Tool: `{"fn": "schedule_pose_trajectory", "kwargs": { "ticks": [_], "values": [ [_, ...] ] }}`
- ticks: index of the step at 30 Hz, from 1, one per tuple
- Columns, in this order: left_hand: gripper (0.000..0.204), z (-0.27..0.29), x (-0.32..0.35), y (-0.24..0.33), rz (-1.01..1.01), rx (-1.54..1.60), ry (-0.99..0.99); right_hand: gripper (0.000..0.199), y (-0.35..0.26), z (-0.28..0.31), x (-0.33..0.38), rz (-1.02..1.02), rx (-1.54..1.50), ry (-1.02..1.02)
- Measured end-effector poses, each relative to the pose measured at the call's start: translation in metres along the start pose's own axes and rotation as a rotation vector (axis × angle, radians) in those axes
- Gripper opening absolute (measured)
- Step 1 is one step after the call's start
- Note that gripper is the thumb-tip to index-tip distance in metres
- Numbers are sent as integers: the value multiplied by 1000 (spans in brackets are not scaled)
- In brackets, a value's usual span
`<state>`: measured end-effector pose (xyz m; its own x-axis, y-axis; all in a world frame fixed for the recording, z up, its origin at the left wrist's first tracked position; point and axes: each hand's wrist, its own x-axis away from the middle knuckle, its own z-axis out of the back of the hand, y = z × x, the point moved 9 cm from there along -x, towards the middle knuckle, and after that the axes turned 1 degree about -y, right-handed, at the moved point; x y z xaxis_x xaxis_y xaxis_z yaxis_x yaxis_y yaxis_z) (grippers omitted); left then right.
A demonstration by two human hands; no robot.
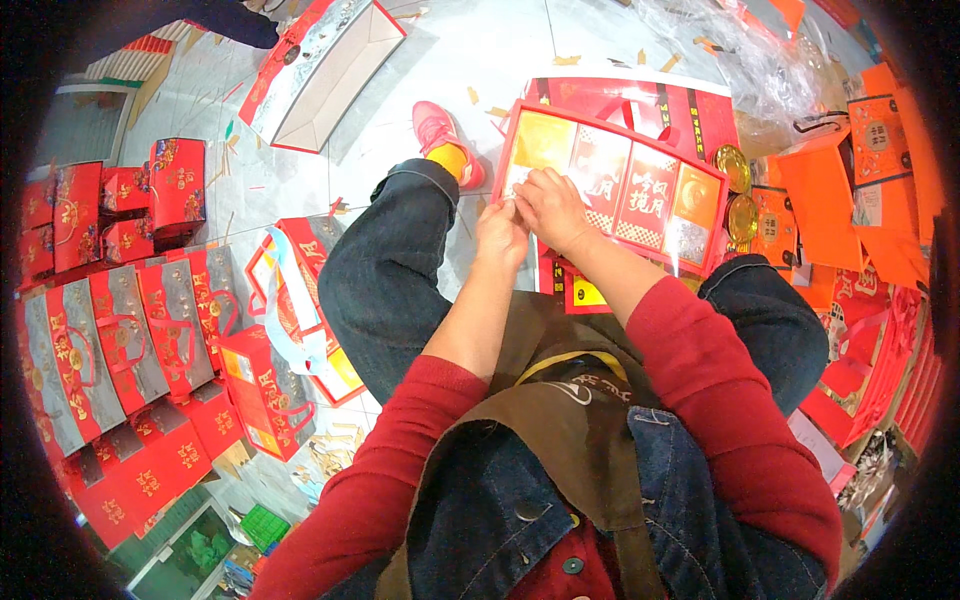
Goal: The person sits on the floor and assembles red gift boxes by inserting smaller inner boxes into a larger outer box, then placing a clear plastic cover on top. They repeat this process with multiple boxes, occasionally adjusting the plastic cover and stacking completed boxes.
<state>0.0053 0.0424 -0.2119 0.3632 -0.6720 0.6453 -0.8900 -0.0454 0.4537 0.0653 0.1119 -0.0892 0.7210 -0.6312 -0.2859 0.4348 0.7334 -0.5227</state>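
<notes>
Left hand and right hand meet at the near-left corner of a red gift tray, fingers of both pinched shut on its edge; what exactly is pinched there is too small to tell. Tray rests tilted across the person's knees, at about 1 o'clock from the hands, and holds yellow, red and silver packets in a row under a clear cover. Directly behind the tray, 12 o'clock, a flat red box lies on the tiled floor. At 3 o'clock, two gold round tins just beside the tray's right end, then a heap of orange bags. At 10 o'clock, a pink shoe on the floor; farther out an open red box lid. At 8 to 9 o'clock, rows of red-and-grey bags lie flat, with small red boxes above them.
</notes>
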Motion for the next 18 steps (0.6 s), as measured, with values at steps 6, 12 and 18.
{"fn": "schedule_pose_trajectory", "kwargs": {
  "ticks": [6, 12, 18],
  "values": [
    [28, -19, 32, 60, -365, -1094, 268, 14, 0, -2, -1, 31, 32, -20],
    [45, -70, 43, 65, -925, -1820, -203, 30, 0, -7, 7, -14, 96, -108],
    [33, -69, 30, 64, -843, -1917, -274, 36, 13, 16, 30, 27, 18, -45]
  ]
}}
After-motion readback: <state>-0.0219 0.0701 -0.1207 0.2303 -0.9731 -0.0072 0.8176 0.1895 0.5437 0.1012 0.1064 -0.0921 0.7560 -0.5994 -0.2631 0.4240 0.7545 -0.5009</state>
